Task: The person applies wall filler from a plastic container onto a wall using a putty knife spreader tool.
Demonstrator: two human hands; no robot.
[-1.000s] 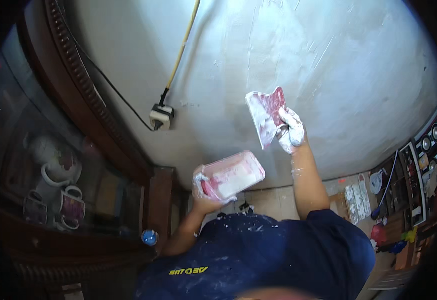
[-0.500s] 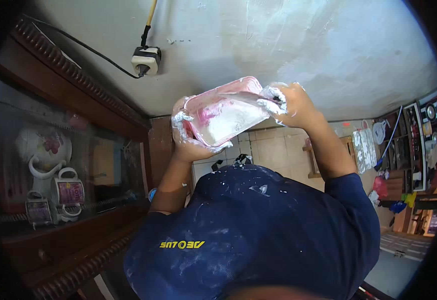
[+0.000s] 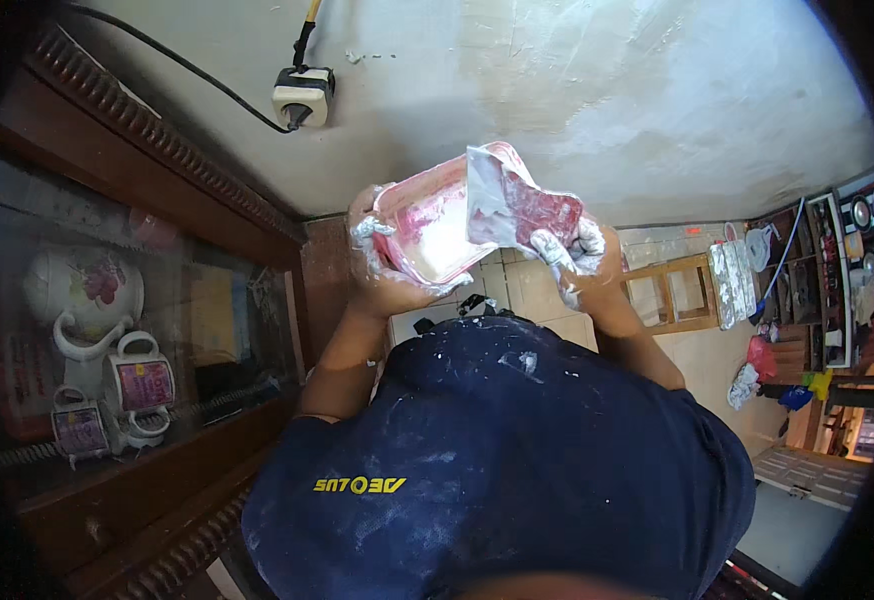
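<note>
– Where is the tub (image 3: 425, 192), and why is it held that way?
– In front of the chest: the left hand (image 3: 365, 238) grasps it around the left end and lower side, presumably so the open top faces up and the white paste (image 3: 445, 240) stays in
– And the right hand (image 3: 589, 262)?
– It grips the red scraper (image 3: 542, 210) at its right end, fingers curled in, which leaves the broad pale edge free over the tub's right part
– Is the scraper touching the rim?
– I can't tell; held there, it probably lets the tub catch any drips
– Why is the socket block (image 3: 303, 98) up by the wall (image 3: 597, 110)?
– It seems to hang from the yellow cord (image 3: 313, 10), so neither hand has to support it
</note>
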